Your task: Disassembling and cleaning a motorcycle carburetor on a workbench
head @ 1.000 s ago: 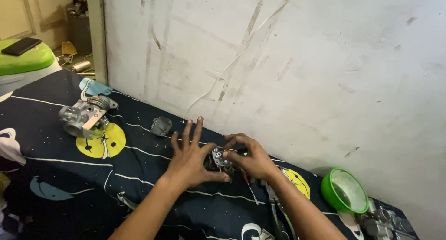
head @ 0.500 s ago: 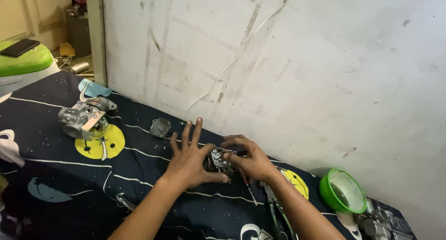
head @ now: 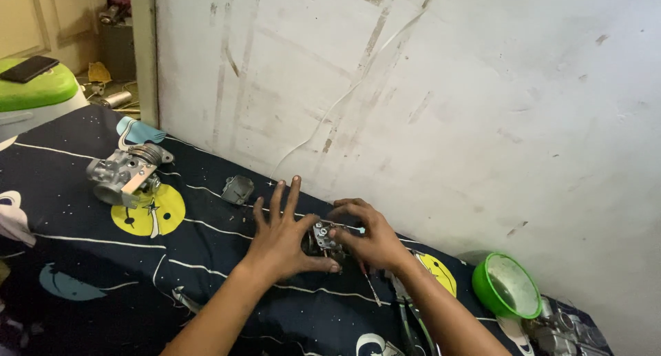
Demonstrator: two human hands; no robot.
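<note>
Working a small metal part (head: pixel 322 239) on the space-print cloth (head: pixel 82 259), close to the scuffed white wall (head: pixel 427 87). Both hands are meeting over it, at the middle of the scene.

Left hand (head: pixel 281 237): lying flat on the cloth, fingers fanned wide and pointing toward the wall, thumb reaching right along the near side of the part and touching it. It is bracing, not gripping.

Right hand (head: pixel 370 239): curled over the part from the right, fingers bent and narrow, tips pressing on its top. Whether it is pinching a screw or a small tool under there, I cannot tell; the fingers are hiding it.

Change over the last second: almost none. The hands are staying put on the part, the left spread the same way, the right only shifting its fingertips slightly. The view itself is drifting a little. My reading: the work is sitting in a slow, fiddly stage on this one part, not moving on to another.

Around it: a larger carburetor-like casting (head: pixel 127 173) lying far left, well apart; a small grey piece (head: pixel 238 189) left of the hands, near the wall; long dark tools (head: pixel 406 315) by the right forearm; a green bowl (head: pixel 506 287) to the far right, with more metal parts (head: pixel 564 328) just beyond.
</note>
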